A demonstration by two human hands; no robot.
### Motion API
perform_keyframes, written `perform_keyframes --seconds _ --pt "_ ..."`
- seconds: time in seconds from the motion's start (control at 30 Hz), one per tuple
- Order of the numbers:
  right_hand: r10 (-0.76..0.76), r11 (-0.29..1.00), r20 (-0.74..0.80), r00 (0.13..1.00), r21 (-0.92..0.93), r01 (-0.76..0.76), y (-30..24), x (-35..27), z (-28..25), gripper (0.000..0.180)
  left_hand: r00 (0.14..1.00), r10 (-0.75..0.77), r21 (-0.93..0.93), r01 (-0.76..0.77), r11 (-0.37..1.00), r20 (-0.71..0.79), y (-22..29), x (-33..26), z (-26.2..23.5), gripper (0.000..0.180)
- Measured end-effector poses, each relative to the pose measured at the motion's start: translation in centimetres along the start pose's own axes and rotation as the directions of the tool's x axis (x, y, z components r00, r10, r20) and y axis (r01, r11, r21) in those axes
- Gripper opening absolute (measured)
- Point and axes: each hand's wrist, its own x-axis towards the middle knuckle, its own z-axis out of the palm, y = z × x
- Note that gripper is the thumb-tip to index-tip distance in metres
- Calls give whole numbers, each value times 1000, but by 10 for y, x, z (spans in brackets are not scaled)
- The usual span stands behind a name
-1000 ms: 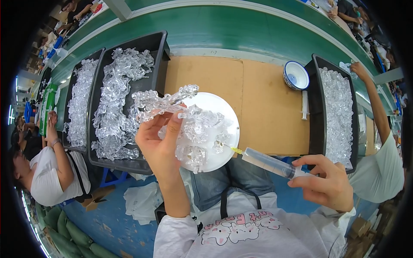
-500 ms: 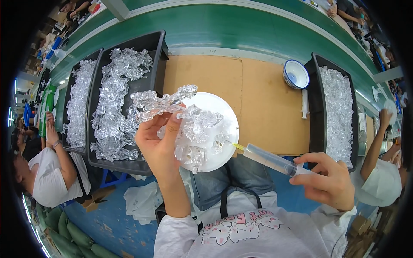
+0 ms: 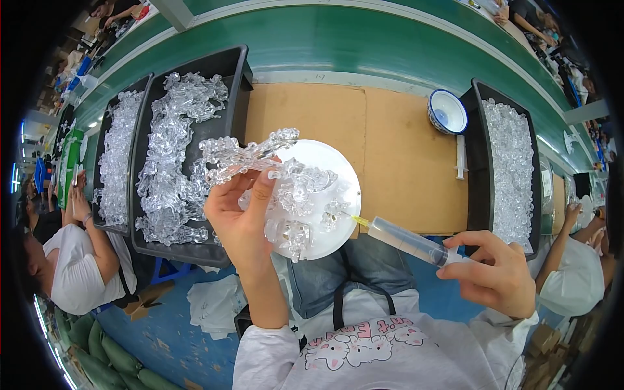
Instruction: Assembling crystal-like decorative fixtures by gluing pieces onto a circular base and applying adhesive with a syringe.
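My left hand (image 3: 242, 218) is closed around the stems of a clear plastic piece with knobbly ends (image 3: 244, 156), held over the left side of a white round plate (image 3: 344, 169). In my right hand (image 3: 497, 273) is a syringe (image 3: 406, 239), its barrel pointing left between my fingers. Its yellow needle tip (image 3: 359, 220) reaches over the plate's right edge, close to a small clear piece (image 3: 333, 214); whether they touch I cannot tell. More clear pieces (image 3: 298, 195) cluster above the plate beside my left fingers; which of them I hold is unclear.
Black bins (image 3: 246, 84) of clear plastic parts stand at left, with another bin (image 3: 478, 97) at right. A blue-rimmed bowl (image 3: 447, 112) and a second syringe (image 3: 461, 157) lie near the right bin on the cardboard (image 3: 409, 169). Co-workers (image 3: 84, 253) sit on both sides.
My hands, the syringe and the clear pieces look almost unmoved. At right, a co-worker's raised arm has come down.
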Motion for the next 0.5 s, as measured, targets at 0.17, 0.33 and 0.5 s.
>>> perform_keyframes --seconds 0.17,0.33,0.5 --pt "21 1000 11 1000 13 -22 1 0 1 38 1000 12 -27 -12 1000 0 -4 0 -2 24" --pt "46 999 17 999 12 -46 0 1 1 39 999 -17 20 17 1000 -29 -9 1 -3 24" --pt "55 998 -25 998 42 -54 1 -2 5 37 994 -105 -57 105 993 9 -12 4 -3 24"
